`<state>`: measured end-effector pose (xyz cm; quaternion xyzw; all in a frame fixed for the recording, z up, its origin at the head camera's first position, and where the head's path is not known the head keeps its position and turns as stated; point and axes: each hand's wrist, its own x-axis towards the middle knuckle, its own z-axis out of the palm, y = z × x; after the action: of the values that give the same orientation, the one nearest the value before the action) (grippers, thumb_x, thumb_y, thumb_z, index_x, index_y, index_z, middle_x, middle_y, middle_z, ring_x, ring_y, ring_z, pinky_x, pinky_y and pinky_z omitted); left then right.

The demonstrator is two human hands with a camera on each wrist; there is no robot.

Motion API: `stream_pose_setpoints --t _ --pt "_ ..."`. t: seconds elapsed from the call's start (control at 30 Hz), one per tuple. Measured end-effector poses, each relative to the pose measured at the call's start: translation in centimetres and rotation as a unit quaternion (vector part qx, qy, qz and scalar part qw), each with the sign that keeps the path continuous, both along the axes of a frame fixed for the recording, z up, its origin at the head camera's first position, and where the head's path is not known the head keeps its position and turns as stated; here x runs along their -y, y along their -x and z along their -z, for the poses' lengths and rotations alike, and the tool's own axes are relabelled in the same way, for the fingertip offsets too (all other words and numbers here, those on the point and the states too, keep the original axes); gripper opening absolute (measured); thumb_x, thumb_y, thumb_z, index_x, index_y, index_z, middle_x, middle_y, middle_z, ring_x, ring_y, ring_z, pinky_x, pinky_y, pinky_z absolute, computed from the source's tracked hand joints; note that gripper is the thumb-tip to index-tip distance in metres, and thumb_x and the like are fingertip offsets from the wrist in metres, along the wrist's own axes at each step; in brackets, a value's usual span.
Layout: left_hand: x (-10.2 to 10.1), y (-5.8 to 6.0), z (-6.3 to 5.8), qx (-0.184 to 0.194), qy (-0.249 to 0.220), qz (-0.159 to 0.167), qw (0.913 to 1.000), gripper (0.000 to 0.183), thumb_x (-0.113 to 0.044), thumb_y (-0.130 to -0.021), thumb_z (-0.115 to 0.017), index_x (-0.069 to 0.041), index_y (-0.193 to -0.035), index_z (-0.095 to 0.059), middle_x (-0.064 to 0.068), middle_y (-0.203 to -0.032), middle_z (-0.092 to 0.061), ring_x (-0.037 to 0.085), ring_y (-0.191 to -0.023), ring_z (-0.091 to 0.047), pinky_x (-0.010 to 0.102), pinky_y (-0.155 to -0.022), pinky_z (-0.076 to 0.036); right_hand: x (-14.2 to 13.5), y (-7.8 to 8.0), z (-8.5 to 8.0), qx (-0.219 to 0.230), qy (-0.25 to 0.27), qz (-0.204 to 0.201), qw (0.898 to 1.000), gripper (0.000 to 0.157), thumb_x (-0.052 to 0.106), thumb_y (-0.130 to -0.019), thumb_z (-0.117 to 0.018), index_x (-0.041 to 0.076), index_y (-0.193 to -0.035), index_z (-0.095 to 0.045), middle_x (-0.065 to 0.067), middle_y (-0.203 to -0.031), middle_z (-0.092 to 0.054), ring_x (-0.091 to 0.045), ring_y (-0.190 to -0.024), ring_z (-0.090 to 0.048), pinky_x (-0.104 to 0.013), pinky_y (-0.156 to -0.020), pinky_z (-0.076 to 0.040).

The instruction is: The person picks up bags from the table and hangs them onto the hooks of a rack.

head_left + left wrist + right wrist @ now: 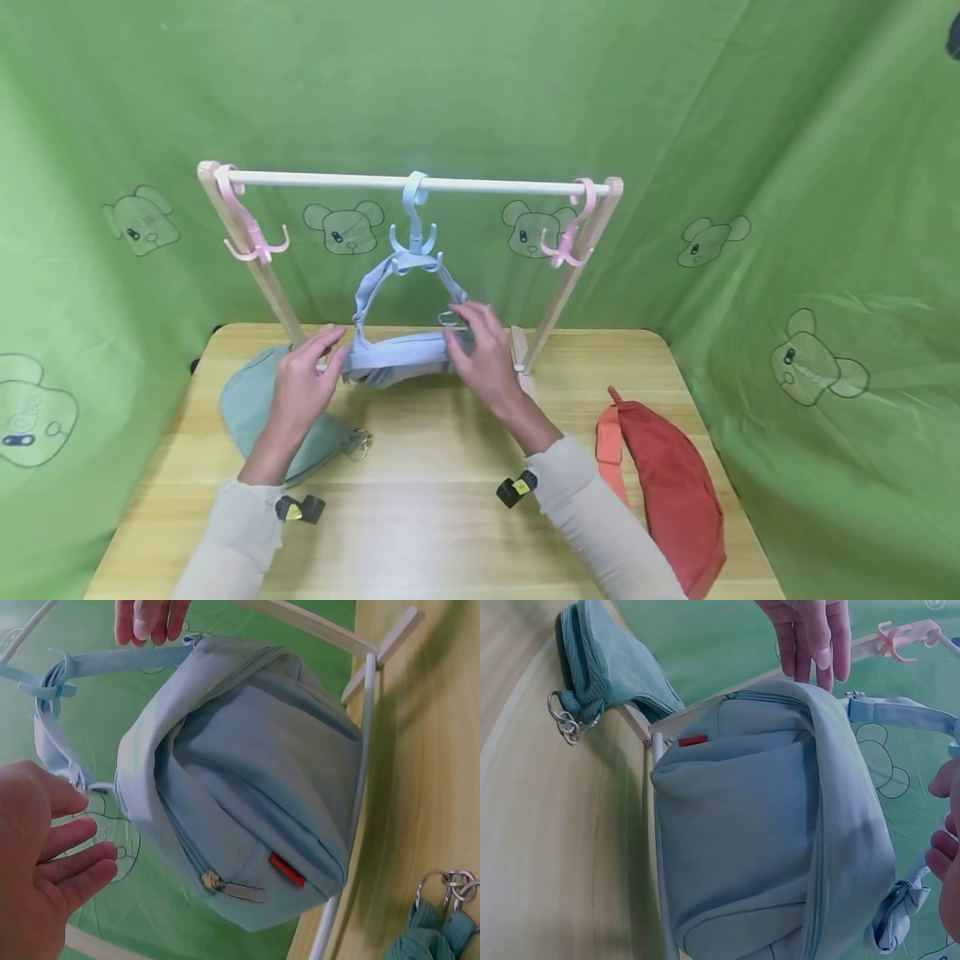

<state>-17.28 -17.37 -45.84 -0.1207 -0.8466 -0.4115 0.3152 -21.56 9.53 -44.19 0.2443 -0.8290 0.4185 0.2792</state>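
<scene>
A light blue waist bag (397, 352) hangs by its strap (365, 296) from a blue multi-prong hook (413, 208) at the middle of a rack. In the left wrist view the bag (247, 765) shows a zipper pull (232, 889) and a small red tag (287, 870). Beside the bag's left end is my left hand (303, 387), its fingers loosely extended and apart from the fabric in the left wrist view. My right hand (486, 358) is by the right end near the strap, fingers slightly bent; whether it touches the bag is unclear.
The rack's white rail (322, 179) also carries a pink hook (257, 240) at left and another pink hook (573, 233) at right. A teal bag (247, 396) with metal rings lies left on the wooden table (420, 533). A red bag (667, 483) lies at right.
</scene>
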Motion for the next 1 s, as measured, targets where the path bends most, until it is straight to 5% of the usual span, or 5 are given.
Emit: stream_pose_setpoints --t 0.13,0.37,0.6,0.77,1.0 --pt "0.6 -0.3 0.4 0.009 0.001 -0.006 0.9999 0.029 0.006 -0.090 -0.072 0.007 -0.119 -0.073 0.027 -0.123 -0.072 0.045 -0.101 -0.075 0.047 -0.083 -0.064 0.3 -0.4 0.4 0.003 0.000 -0.006 1.000 0.035 0.002 -0.092 -0.073 -0.004 -0.126 -0.066 -0.020 -0.125 -0.068 -0.033 -0.116 -0.066 -0.038 -0.106 -0.058" --pt "2.3 -0.4 0.8 0.006 0.020 -0.041 0.9990 0.027 0.008 -0.092 -0.066 0.004 -0.117 -0.075 0.025 -0.113 -0.076 0.036 -0.079 -0.073 0.006 -0.057 -0.041 0.9 -0.9 0.9 0.003 0.009 -0.028 1.000 0.034 0.001 -0.091 -0.074 -0.004 -0.124 -0.066 -0.019 -0.120 -0.070 -0.030 -0.109 -0.069 -0.035 -0.102 -0.061" --pt "3.6 -1.0 1.4 0.015 0.028 -0.048 0.9984 0.027 0.011 -0.092 -0.062 0.005 -0.115 -0.075 0.026 -0.115 -0.076 0.043 -0.101 -0.075 0.038 -0.083 -0.061 1.4 -1.6 1.8 -0.004 -0.006 -0.031 0.999 0.032 0.003 -0.090 -0.076 -0.003 -0.121 -0.069 -0.018 -0.116 -0.072 -0.029 -0.106 -0.070 -0.036 -0.099 -0.061" --pt "4.6 -1.5 2.1 0.034 0.026 -0.063 0.9971 0.032 0.013 -0.092 -0.055 0.004 -0.116 -0.075 0.025 -0.115 -0.076 0.042 -0.101 -0.075 0.006 -0.087 -0.052 1.8 -2.0 2.6 -0.001 -0.008 -0.049 0.999 0.031 0.003 -0.089 -0.077 -0.002 -0.119 -0.070 -0.017 -0.116 -0.073 -0.028 -0.106 -0.070 -0.033 -0.097 -0.062" --pt "5.6 -1.9 2.9 0.041 0.026 -0.066 0.9966 0.035 0.015 -0.090 -0.053 0.005 -0.116 -0.074 0.026 -0.117 -0.075 0.043 -0.102 -0.074 -0.006 -0.089 -0.038 2.5 -2.5 3.7 -0.005 -0.024 -0.059 0.998 0.029 0.004 -0.090 -0.077 0.000 -0.118 -0.070 -0.013 -0.114 -0.073 -0.025 -0.106 -0.070 -0.029 -0.098 -0.061"
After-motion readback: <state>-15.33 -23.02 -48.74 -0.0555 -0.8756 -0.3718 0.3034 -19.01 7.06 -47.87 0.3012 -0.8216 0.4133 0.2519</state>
